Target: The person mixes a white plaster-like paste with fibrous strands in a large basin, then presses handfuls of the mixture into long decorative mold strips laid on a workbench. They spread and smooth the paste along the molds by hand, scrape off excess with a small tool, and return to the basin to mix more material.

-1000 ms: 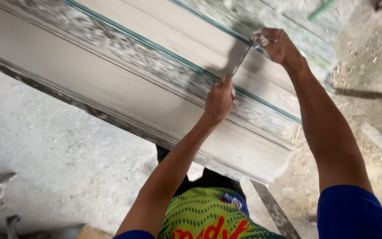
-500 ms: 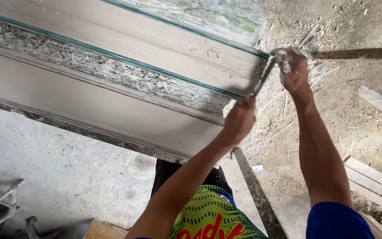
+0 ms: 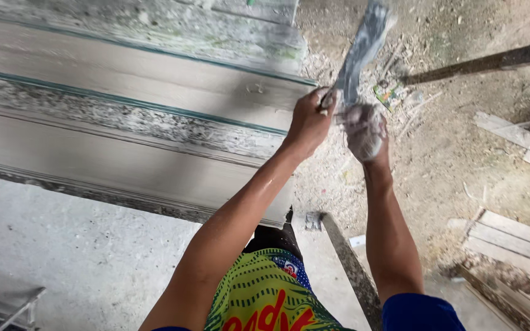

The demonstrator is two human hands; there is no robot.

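Observation:
A long grey plaster moulding [image 3: 130, 122] with stepped ridges and thin green lines lies across a bench, ending near the middle of the view. Just past that end, my left hand [image 3: 310, 119] grips the lower part of a flat metal blade [image 3: 360, 49] smeared with plaster, which points up and away from me. My right hand [image 3: 364, 132], coated in wet grey plaster, is curled right beside it at the blade's base. Both hands are off the moulding, over the dirt ground.
Wooden planks [image 3: 510, 236] lie on the dirt at the right, with more boards [image 3: 516, 138] above them. A dark bar [image 3: 486, 61] crosses the upper right. A grey beam [image 3: 351, 270] slants down below the bench. A metal frame [image 3: 13, 306] sits on the concrete at lower left.
Both hands slid right along the moulding and came off its end. The blade, earlier laid against the moulding's surface, now stands raised and clear of it.

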